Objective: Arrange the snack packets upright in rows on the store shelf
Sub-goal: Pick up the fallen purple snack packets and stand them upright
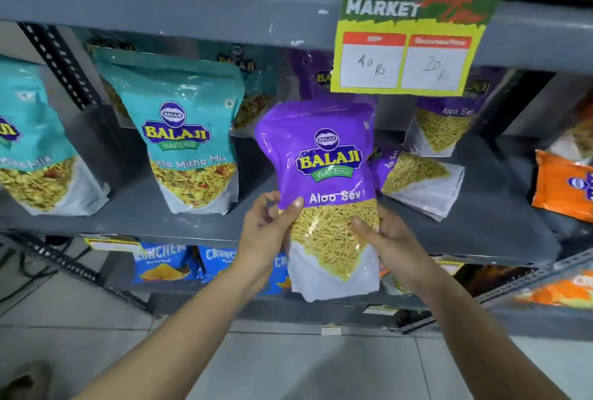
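A purple Aloo Sev packet is held upright in front of the grey shelf, its lower part hanging below the shelf's front edge. My left hand grips its left side and my right hand its right side. Behind it to the right another purple Aloo Sev packet lies flat on the shelf. A third purple packet stands further back, and one more purple packet stands at the back behind the held one. Two teal Khatta Mitha Mix packets stand upright at the left.
A green and yellow price sign hangs from the upper shelf edge above the held packet. An orange packet sits at the right end. Blue Crunchem packets fill the shelf below. A dark slotted upright divides the shelf at the left.
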